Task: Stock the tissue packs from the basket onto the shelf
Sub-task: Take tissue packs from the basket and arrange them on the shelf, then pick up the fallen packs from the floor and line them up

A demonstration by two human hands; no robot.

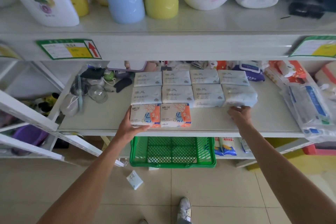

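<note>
The left hand (133, 125) is closing its grip round the orange pack (145, 115) at the shelf (209, 121) front. The right hand (238, 114) is pinching the blurred blue pack (240, 95) ending the second row. Each probably wants sliding flush against its neighbour, edges aligned.

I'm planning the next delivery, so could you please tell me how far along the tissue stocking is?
Nearly done. Eight blue packs and two orange packs lie in rows on the shelf. The left hand grips the left orange pack; the right hand is at the end blue pack. The basket looks empty; one small pack lies on the floor.
</note>
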